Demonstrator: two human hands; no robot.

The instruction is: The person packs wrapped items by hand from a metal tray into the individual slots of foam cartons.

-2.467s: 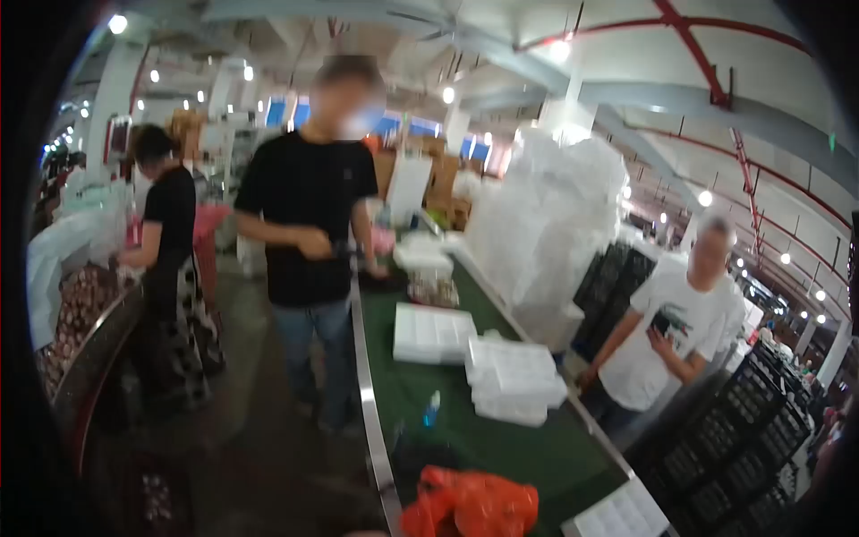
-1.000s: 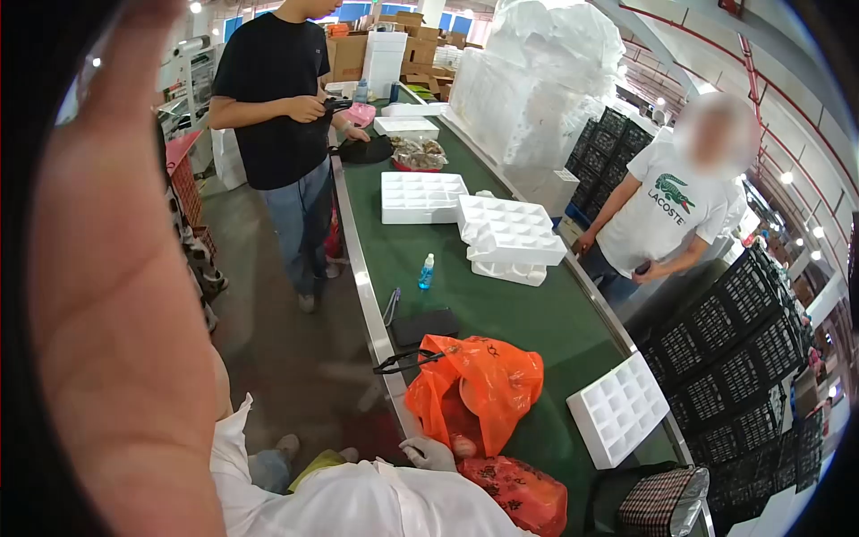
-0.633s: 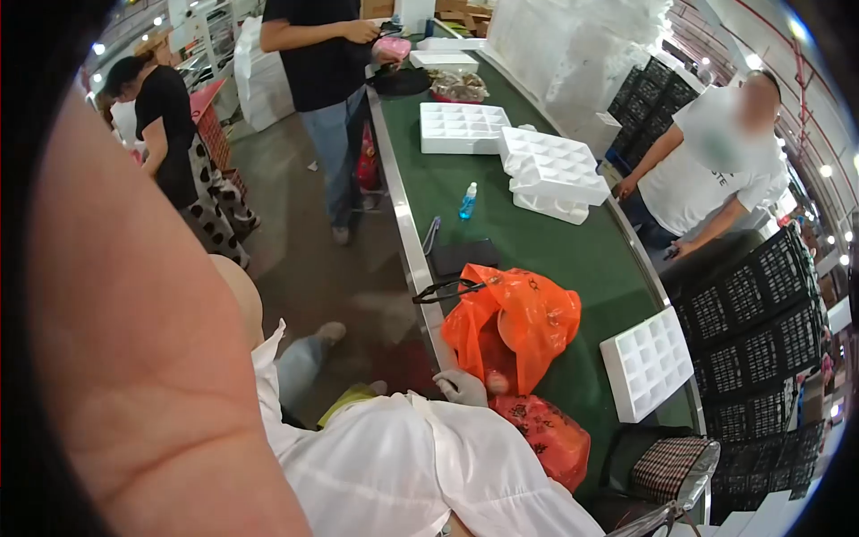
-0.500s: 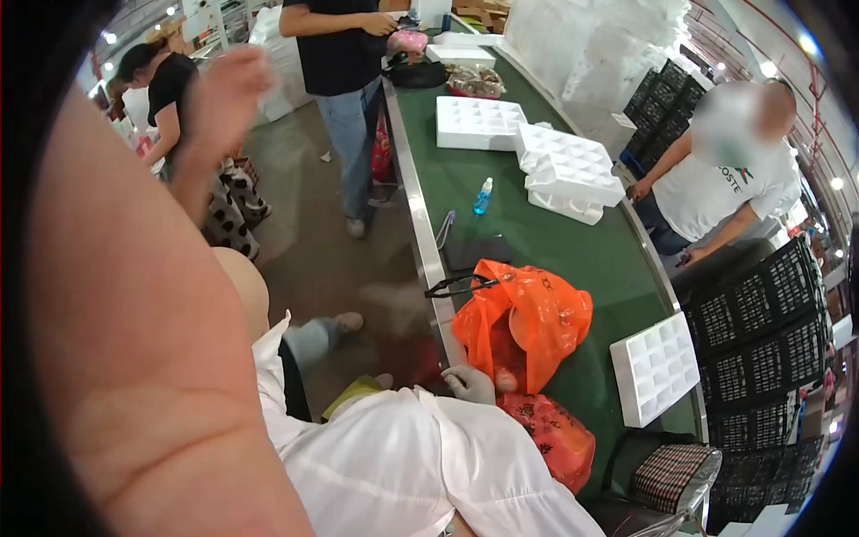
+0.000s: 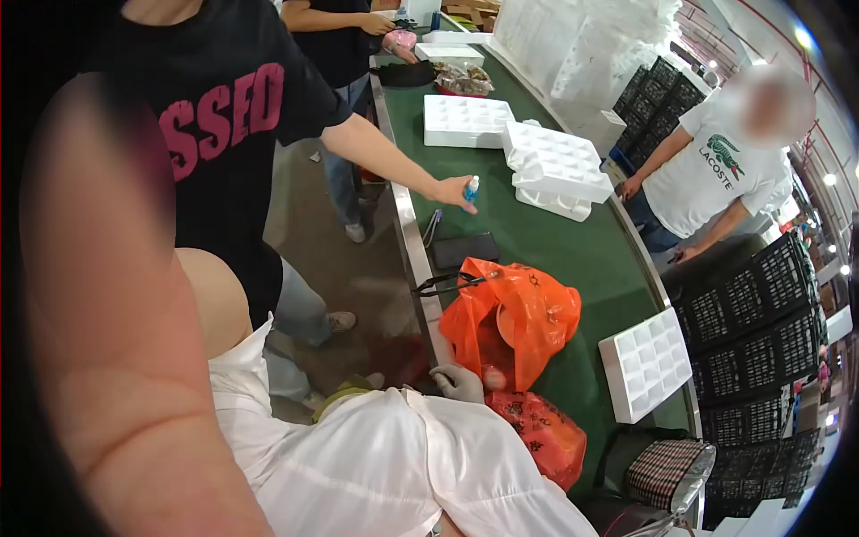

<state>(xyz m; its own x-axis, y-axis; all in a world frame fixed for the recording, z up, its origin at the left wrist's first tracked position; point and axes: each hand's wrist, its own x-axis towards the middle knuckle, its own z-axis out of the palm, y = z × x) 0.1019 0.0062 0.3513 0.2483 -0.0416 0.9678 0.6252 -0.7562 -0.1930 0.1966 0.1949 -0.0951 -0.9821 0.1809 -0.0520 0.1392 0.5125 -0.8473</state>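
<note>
My left hand [image 5: 125, 358] is raised very close to the camera on the left, large and blurred, with its fingers out of sight. On the table's metal edge [image 5: 420, 295] rests my right hand [image 5: 460, 383], in a pale glove, fingers slightly apart and holding nothing visible. Beside it are an open orange bag [image 5: 537, 313] with something round inside and a red bag [image 5: 541, 438]. A black strap [image 5: 447, 285] lies at the orange bag. Further up is a dark flat case [image 5: 465, 251]. A co-worker's hand [image 5: 452, 191] is at a small blue bottle [image 5: 471, 190].
White compartment trays [image 5: 465, 123] lie on the green surface, another tray [image 5: 646, 365] at its right edge. A checkered bag [image 5: 662, 470] sits lower right. Black crates [image 5: 747, 336] are stacked beyond. A co-worker in white [image 5: 716, 170] stands right, another in black [image 5: 224, 116] left.
A co-worker in a black printed shirt has come in from the left and reached to the blue bottle. My right hand has stayed by the bags.
</note>
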